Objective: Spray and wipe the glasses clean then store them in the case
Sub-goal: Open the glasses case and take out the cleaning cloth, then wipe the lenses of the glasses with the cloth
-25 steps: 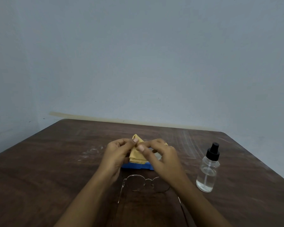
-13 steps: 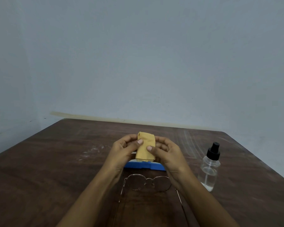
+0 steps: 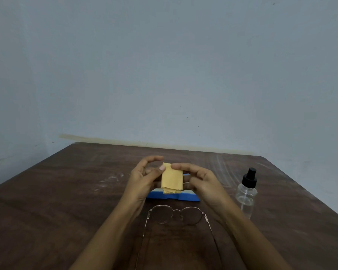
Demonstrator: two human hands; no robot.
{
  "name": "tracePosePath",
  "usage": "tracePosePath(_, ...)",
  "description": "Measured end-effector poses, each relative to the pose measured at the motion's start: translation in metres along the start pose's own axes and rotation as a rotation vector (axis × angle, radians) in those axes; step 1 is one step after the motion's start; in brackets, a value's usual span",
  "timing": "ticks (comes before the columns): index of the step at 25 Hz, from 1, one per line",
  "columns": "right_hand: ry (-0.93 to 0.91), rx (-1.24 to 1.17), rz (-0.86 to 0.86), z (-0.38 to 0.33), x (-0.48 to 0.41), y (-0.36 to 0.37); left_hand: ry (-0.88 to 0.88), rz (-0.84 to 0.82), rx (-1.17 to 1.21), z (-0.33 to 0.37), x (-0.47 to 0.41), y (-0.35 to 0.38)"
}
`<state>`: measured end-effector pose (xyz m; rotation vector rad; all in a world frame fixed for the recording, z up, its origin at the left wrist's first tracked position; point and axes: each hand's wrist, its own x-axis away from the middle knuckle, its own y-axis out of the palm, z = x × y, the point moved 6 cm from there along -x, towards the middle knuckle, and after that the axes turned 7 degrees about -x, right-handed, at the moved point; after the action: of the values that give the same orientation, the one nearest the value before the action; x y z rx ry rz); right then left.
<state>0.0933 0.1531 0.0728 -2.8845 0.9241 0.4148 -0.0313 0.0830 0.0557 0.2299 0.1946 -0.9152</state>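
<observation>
Recorder: Worktop point(image 3: 66, 201) dark wood, scuffed; pale wall point(image 3: 164, 75) behind far edge. Grips?
Checker: Left grip point(image 3: 142, 182) and right grip point(image 3: 203, 184) both pinch folded yellow cloth point(image 3: 171, 178) above blue case point(image 3: 183, 197). Glasses point(image 3: 176, 214) lie just nearer than case; spray bottle point(image 3: 246, 193) right of case. Broad worktop runs left of case.

A plain indoor room, home or office cannot be told: a pale blue-grey painted wall point(image 3: 164, 75) with a yellowish stained strip point(image 3: 105, 139) low down, and a scuffed dark wooden table point(image 3: 66, 191) set against it
</observation>
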Motion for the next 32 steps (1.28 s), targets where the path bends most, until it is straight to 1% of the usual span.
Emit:
tracePosePath(3, -0.159, 0.332, 0.017, -0.005, 0.005, -0.004, 0.015, -0.059, 0.012, 0.002, 0.004, 0.006)
tracePosePath(6, -0.352, 0.653, 0.075, -0.009, 0.008, -0.003, -0.018, -0.088, 0.113, -0.003, 0.007, 0.01)
tracePosePath(7, -0.39, 0.69, 0.109, -0.01, 0.01, -0.003, -0.047, -0.094, 0.142, -0.005, 0.008, 0.011)
tracePosePath(8, -0.409, 0.675, 0.158, -0.01, 0.012, -0.006, -0.075, -0.106, 0.152, -0.006, 0.009, 0.013)
tracePosePath(9, -0.414, 0.62, 0.208, -0.01, 0.014, -0.008, -0.088, -0.123, 0.154, -0.006, 0.011, 0.014)
tracePosePath(11, -0.373, 0.435, 0.284, -0.01, 0.02, -0.013, -0.076, -0.156, 0.126, -0.004, 0.015, 0.017)
tracePosePath(12, -0.336, 0.326, 0.322, -0.009, 0.022, -0.016, -0.048, -0.153, 0.064, -0.002, 0.018, 0.016)
tracePosePath(13, -0.294, 0.236, 0.368, -0.007, 0.025, -0.02, 0.004, -0.122, -0.053, -0.001, 0.019, 0.013)
tracePosePath(16, -0.185, 0.029, 0.493, -0.001, 0.037, -0.032, 0.226, 0.042, -0.467, 0.009, 0.024, -0.007)
tracePosePath(19, -0.082, -0.109, 0.553, 0.006, 0.049, -0.045, 0.361, 0.084, -0.694, 0.014, 0.031, -0.026)
tracePosePath(21, -0.019, -0.225, 0.568, 0.011, 0.06, -0.05, 0.409, 0.087, -0.781, 0.011, 0.037, -0.035)
tracePosePath(23, -0.001, -0.304, 0.558, 0.014, 0.068, -0.05, 0.442, 0.059, -0.835, 0.004, 0.044, -0.039)
tracePosePath(27, -0.044, -0.409, 0.513, 0.014, 0.076, -0.045, 0.533, -0.095, -0.976, -0.004, 0.061, -0.039)
tracePosePath(29, -0.048, -0.472, 0.507, 0.014, 0.076, -0.044, 0.539, -0.145, -1.012, -0.005, 0.066, -0.041)
tracePosePath(32, 0.002, -0.492, 0.497, 0.017, 0.078, -0.043, 0.566, -0.187, -1.082, -0.006, 0.072, -0.037)
